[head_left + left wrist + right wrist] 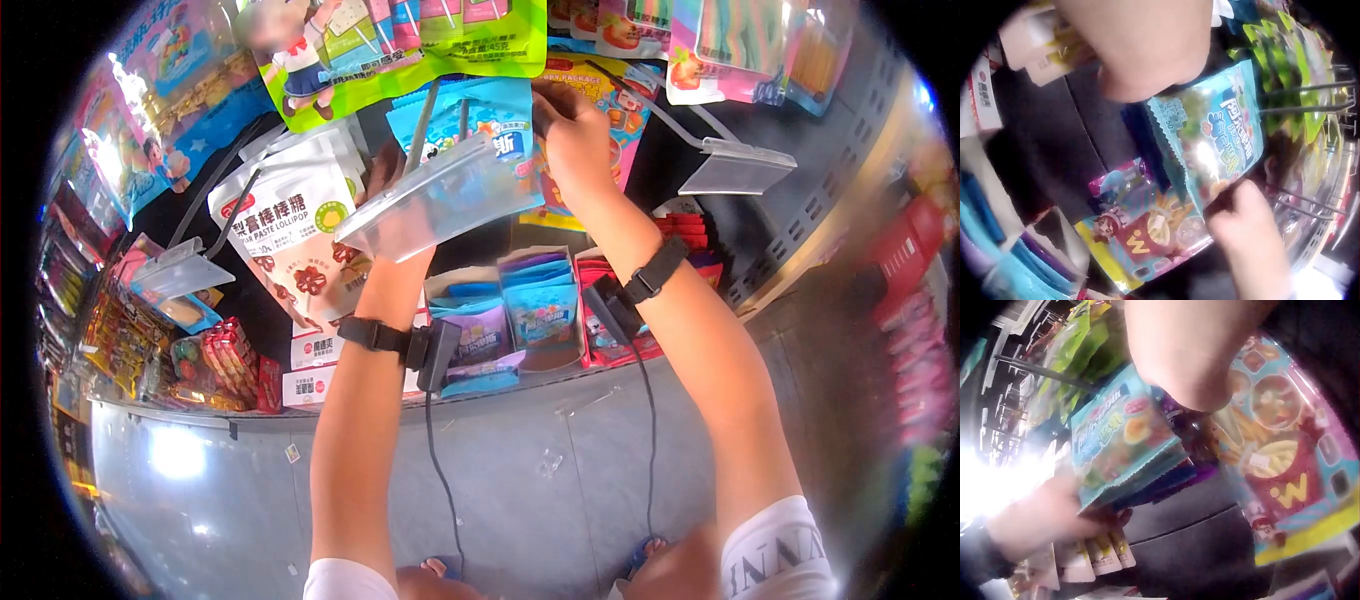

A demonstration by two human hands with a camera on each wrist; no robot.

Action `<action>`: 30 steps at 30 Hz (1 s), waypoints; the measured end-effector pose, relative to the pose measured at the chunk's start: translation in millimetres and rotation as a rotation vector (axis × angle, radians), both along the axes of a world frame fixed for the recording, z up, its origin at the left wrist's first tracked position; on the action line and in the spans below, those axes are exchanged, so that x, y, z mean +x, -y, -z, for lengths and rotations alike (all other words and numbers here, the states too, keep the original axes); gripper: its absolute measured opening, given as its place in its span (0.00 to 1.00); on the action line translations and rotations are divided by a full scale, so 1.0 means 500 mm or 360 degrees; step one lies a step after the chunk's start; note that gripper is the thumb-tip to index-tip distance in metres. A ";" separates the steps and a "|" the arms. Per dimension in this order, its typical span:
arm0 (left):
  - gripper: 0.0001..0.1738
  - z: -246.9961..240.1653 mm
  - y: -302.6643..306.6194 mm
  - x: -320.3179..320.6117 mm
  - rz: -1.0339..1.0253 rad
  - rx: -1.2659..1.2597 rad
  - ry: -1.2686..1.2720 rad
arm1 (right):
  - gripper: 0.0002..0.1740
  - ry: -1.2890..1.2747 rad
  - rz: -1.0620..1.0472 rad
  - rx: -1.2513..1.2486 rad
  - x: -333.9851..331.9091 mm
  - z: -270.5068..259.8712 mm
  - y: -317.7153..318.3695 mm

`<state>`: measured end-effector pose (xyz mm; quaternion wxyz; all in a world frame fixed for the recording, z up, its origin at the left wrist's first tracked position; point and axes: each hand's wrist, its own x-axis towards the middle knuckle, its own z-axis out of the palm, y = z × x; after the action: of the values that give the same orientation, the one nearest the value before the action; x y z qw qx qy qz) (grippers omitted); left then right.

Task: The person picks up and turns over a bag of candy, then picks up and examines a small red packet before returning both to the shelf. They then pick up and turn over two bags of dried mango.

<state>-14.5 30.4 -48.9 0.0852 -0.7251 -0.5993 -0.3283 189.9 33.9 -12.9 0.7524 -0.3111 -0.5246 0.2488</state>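
Note:
A light-blue candy bag (505,100) hangs on a display hook behind a clear price-label holder (440,195). My right hand (575,135) grips its right edge, with the thumb in front in the left wrist view. On the other side, my left hand (383,178) holds the left edge, partly hidden behind the label holder. In the right wrist view, fingers of the left hand (1054,509) curl under the lower edge of the candy bag (1116,440). Darker blue and purple bags are stacked behind it. Some fingertips of both hands are hidden by the bags.
White lollipop bags (290,240) hang at the left, a green bag (420,50) above. Behind the right hand is a yellow-edged snack bag (620,110). Boxes of small bags (540,305) stand below the hands. Another hook with a label holder (740,165) juts out at right.

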 end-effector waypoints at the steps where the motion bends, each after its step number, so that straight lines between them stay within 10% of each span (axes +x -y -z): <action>1: 0.25 -0.003 0.004 -0.002 0.0085 0.0135 -0.0037 | 0.12 0.0047 0.0042 0.0048 0.001 -0.002 -0.010; 15: 0.18 -0.034 0.013 0.013 0.0904 0.0003 0.1674 | 0.09 -0.0272 -0.0249 0.0092 -0.004 -0.026 -0.033; 24: 0.16 -0.019 0.014 -0.006 0.0790 0.1165 0.0143 | 0.11 -0.0246 -0.0253 0.0015 -0.009 -0.033 -0.021; 30: 0.18 0.006 -0.021 0.022 0.0705 0.0501 0.1129 | 0.14 -0.0058 0.0043 -0.0026 -0.013 -0.031 -0.014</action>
<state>-3.6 40.8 -51.7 -0.0886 -0.6567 -0.3644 -0.6543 183.3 41.0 2.5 0.7625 -0.3199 -0.5045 0.2485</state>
